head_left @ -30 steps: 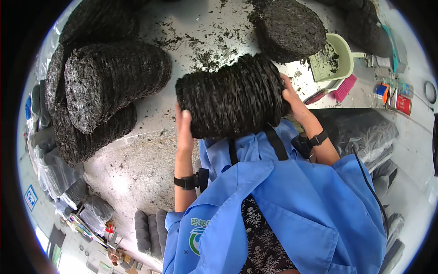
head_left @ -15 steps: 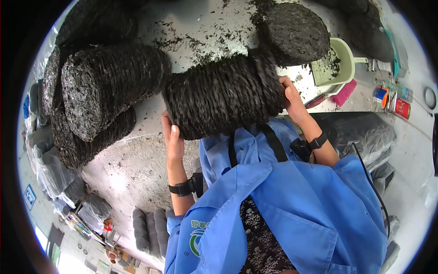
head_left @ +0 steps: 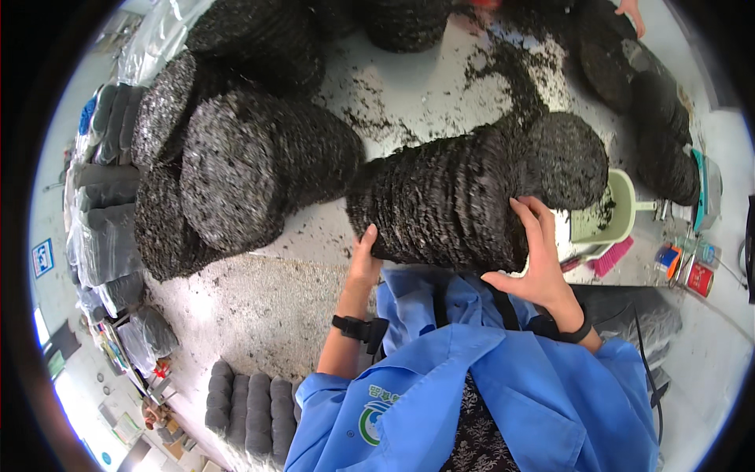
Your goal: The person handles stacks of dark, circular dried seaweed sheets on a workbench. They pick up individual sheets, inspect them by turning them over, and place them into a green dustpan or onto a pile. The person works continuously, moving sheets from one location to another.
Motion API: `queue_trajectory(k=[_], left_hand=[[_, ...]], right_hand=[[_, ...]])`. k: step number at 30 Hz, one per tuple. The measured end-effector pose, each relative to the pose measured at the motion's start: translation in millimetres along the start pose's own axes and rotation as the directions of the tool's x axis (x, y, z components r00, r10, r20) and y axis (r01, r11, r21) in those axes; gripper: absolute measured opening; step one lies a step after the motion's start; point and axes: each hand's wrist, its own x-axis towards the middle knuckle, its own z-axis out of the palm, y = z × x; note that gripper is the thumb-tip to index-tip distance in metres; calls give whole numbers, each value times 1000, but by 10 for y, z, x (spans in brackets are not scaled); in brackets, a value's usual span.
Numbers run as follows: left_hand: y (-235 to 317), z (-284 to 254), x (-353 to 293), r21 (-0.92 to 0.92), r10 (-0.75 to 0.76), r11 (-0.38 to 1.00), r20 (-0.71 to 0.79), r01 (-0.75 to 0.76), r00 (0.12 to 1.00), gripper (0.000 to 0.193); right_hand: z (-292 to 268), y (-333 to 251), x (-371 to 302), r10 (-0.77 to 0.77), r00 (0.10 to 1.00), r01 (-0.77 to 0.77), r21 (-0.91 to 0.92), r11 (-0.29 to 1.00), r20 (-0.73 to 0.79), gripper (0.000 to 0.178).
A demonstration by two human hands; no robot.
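A thick row of round, dark dried seaweed sheets (head_left: 440,204), standing on edge like a loaf, lies across the table's near edge in front of my body. My left hand (head_left: 365,258) presses its left end, thumb up, with the other fingers hidden behind the roll. At the right end my right hand (head_left: 543,263) curves round the rim, fingertips on the upper side and thumb at the lower edge, with a gap at the palm. Another seaweed stack (head_left: 570,161) stands just beyond the right end. More large seaweed stacks (head_left: 236,169) are piled to the left.
A pale green dustpan (head_left: 623,208) and a pink brush (head_left: 612,258) lie at the right. Seaweed crumbs (head_left: 511,71) litter the white table. Far right, another person's hand (head_left: 631,16) shows beside dark stacks. Bagged grey rolls (head_left: 259,413) sit low at the left.
The view has shifted, and the seaweed roll has turned so its right end sits lower. My right hand's fingers have spread wider around that end. Another person's hand has come into view.
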Motion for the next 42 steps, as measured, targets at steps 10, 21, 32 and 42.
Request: queue_trajectory(k=[10,21,32,42], left_hand=[[295,1047,1233,-478,83,876,290,69,954,73],[-381,511,1180,-109,-351,935,-141,338,926,33],[-60,1071,1139,156,-252,958,67,239,966,25],[-377,1718,914,525,-119,850,111,44,987,52]], right_hand=[[-269,-419,1424,-387,922,347,-504,791,27,92],[699,319,2538,-576,789,595,-505,626,216,72],[202,195,2094,-715,680,652,-313,690,-161,49],[-1011,2686,-1407,636,514,-827,-138,544,-575,41]])
